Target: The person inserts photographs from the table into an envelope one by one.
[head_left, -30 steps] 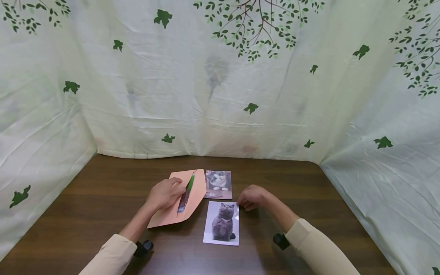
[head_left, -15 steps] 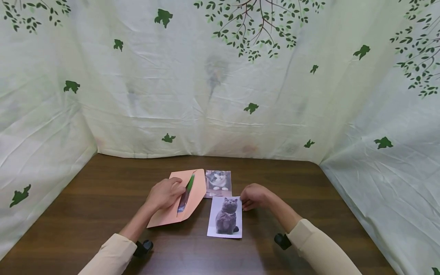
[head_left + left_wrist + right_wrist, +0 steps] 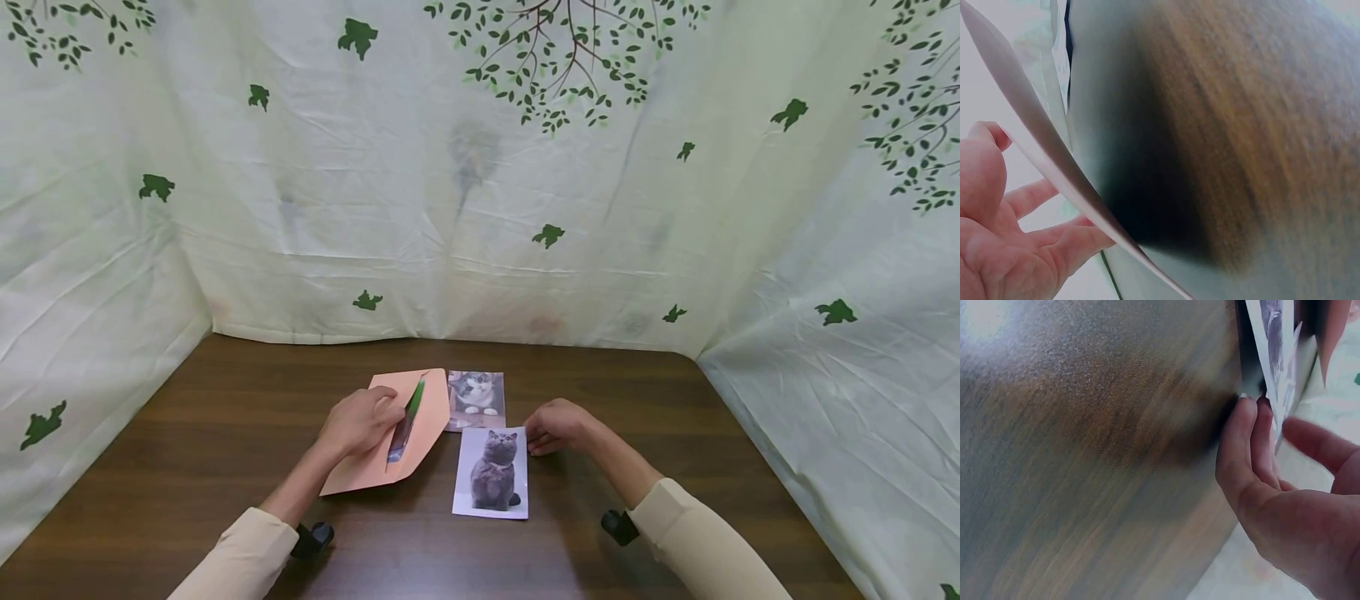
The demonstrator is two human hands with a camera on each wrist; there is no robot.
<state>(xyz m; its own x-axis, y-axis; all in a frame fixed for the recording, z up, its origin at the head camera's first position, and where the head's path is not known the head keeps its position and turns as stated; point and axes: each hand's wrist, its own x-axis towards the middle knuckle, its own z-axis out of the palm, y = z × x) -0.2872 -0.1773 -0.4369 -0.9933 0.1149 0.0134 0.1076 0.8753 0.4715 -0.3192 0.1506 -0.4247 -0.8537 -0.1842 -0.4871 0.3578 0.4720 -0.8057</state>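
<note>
A pink envelope (image 3: 360, 473) is held by my left hand (image 3: 360, 423), with a picture showing through its gaping opening. In the left wrist view, the thumb and fingers of my left hand (image 3: 1029, 231) grip the envelope (image 3: 1054, 150). My right hand (image 3: 558, 427) pinches the upper right corner of a grey cat picture (image 3: 491, 475). The right wrist view has this card (image 3: 1272, 337) between the thumb and fingers of my right hand (image 3: 1285, 487). A second cat picture (image 3: 477, 396) lies behind, its lower edge close to the grey cat picture's top.
The brown wooden table (image 3: 225, 433) lies under everything. A pale curtain (image 3: 315, 208) with green leaf prints hangs behind it and at both sides. A dark device (image 3: 312, 540) sits at the left wrist and another (image 3: 619, 527) at the right wrist.
My right hand and the grey cat picture have shifted slightly away from me and to the right, closer to the second picture. My left hand and the envelope have stayed in place.
</note>
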